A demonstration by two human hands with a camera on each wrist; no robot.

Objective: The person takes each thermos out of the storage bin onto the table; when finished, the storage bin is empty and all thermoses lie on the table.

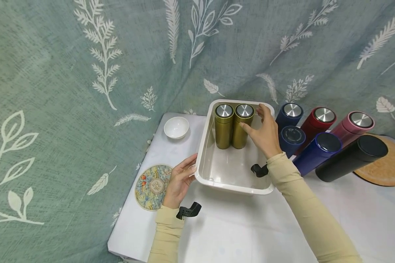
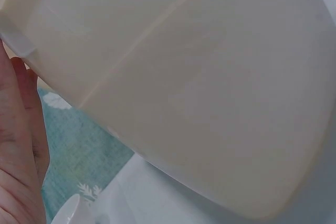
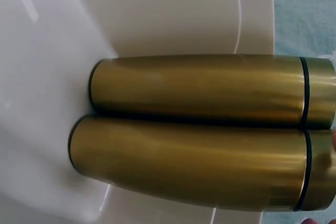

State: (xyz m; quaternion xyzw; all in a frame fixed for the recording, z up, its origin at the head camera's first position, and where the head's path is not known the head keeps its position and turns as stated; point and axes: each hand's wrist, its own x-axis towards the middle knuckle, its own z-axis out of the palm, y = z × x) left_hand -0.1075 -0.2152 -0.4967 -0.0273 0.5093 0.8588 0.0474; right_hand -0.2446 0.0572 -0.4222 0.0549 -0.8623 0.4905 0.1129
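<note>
A white plastic bin (image 1: 233,188) contains two gold-green flasks with silver-topped lids, the left flask (image 1: 224,133) and the right flask (image 1: 238,137), upright side by side against its far wall. My right hand (image 1: 263,131) reaches over the bin's right side, thumb against the right flask's upper body and fingers spread beside its lid. In the right wrist view, fingertips show at the lid end of the lower flask (image 3: 194,163). With fairly straight fingers, my left hand (image 1: 181,179) touches the bin's left rim. The bin's outer wall (image 2: 210,93) fills the left wrist view.
Several flasks stand right of the bin, including a red flask (image 1: 319,120), a pink flask (image 1: 352,128), a blue flask (image 1: 316,153) and a black flask (image 1: 345,160). An orange-slice mat (image 1: 388,164) lies beyond them. Left are a white bowl (image 1: 176,128) and a patterned round mat (image 1: 153,188).
</note>
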